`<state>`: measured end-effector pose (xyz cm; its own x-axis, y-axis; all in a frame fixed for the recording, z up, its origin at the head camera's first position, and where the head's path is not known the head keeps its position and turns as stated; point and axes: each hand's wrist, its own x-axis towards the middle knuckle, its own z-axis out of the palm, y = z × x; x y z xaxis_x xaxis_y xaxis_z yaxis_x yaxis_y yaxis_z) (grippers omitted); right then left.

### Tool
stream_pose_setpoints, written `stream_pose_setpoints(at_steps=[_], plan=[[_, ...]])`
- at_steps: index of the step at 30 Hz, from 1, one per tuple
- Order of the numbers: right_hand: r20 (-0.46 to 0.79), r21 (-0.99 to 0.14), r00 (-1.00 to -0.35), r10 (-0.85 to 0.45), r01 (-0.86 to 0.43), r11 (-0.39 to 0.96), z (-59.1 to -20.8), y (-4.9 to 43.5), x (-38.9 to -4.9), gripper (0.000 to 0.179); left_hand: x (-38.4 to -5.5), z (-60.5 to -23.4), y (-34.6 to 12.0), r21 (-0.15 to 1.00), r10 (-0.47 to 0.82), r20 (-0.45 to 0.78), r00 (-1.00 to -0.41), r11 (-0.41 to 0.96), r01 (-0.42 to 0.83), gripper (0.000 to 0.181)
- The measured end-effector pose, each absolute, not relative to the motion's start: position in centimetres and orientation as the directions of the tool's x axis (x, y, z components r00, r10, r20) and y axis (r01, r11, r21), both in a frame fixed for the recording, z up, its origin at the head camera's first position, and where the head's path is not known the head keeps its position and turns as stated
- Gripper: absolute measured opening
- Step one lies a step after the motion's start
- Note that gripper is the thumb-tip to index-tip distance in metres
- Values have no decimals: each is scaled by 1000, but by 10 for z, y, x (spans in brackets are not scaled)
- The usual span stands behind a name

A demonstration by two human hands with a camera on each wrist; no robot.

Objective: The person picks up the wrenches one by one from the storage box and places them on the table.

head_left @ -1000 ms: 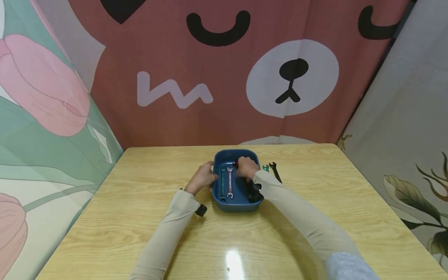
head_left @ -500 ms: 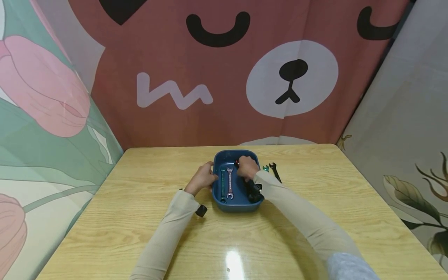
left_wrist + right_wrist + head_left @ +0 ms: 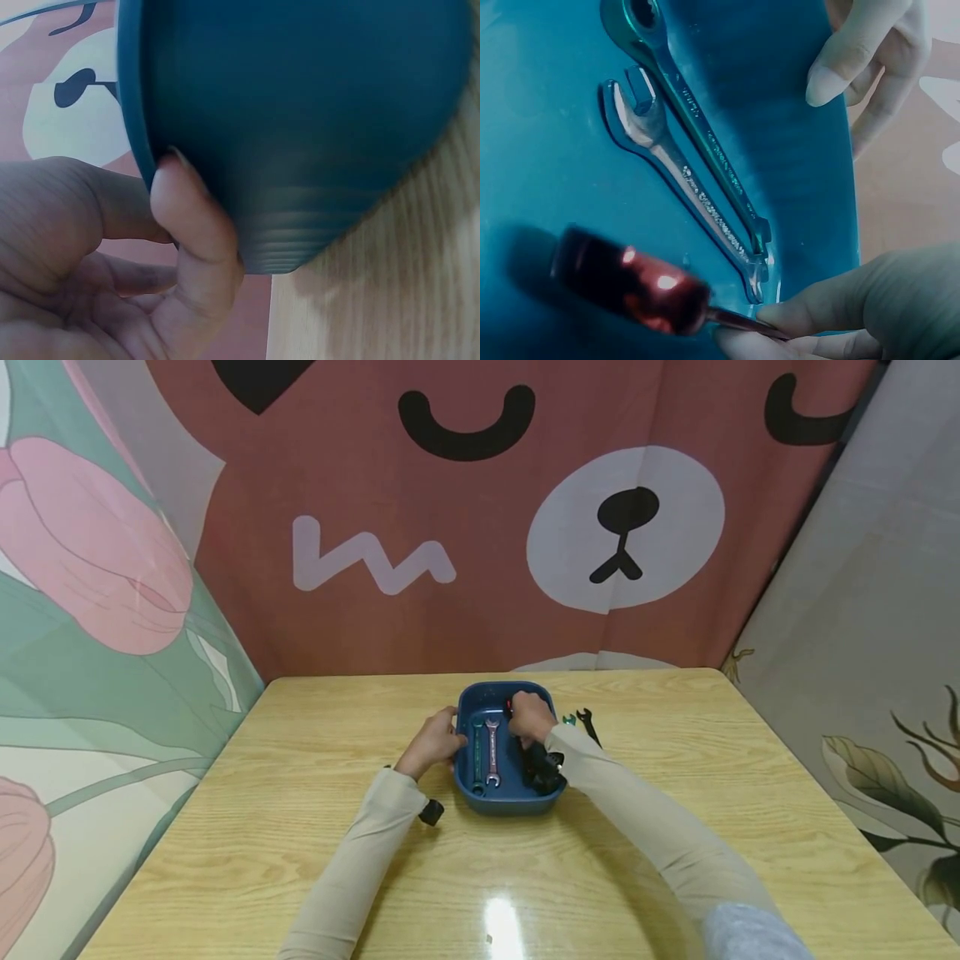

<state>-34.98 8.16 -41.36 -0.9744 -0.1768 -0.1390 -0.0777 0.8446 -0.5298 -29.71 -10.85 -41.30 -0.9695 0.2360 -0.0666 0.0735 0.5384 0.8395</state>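
In the head view my left hand [image 3: 432,745] grips the left wall of a blue plastic bin [image 3: 504,806]. One fingertip comes over the rim, and curled fingers [image 3: 191,232] press the outside in the left wrist view. My right hand [image 3: 531,718] reaches into the bin's right side. Between thumb and fingers it pinches the thin metal shaft of what looks like a screwdriver [image 3: 641,285], whose handle is shiny dark red. A silver double open-end wrench [image 3: 686,180] and a green ratchet wrench [image 3: 705,135] lie side by side on the bin floor.
Right of the bin, a black wrench [image 3: 588,727] and a green wrench [image 3: 569,720], both partly hidden by my right sleeve, lie on the wooden table [image 3: 322,735]. Printed cloths hang behind and at both sides. A small black camera [image 3: 431,812] sits at my left wrist.
My right hand has shifted very slightly to the right inside the bin, with a small turn of the wrist. My left hand and the bin stay where they are.
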Motion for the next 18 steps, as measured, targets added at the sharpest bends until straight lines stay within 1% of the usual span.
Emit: stream_pose_setpoints(at_steps=[3,6,7,13,15,18], plan=[[-136,-537,-975,-173,-74,841,-411,82,-350,8,-297,-413,-109,846,234,-67,-970,528,69,59],[-128,-530,-976,-177,-84,844,-409,83,-350,3,-296,-413,-109,849,235,-60,-970,524,75,59],[-122,-525,-976,-182,-93,846,-408,83,-349,5,-295,-413,-108,850,236,-57,-970,521,77,59],[-79,-514,-968,-236,-164,842,-402,87,-346,38,-292,-415,-108,857,243,-41,-969,507,91,58],[-70,-512,-966,-248,-179,840,-400,87,-345,43,-292,-415,-108,856,243,-38,-969,508,94,58],[-69,-522,-966,-251,-179,834,-397,89,-344,45,-292,-414,-107,853,244,-34,-969,512,99,57]])
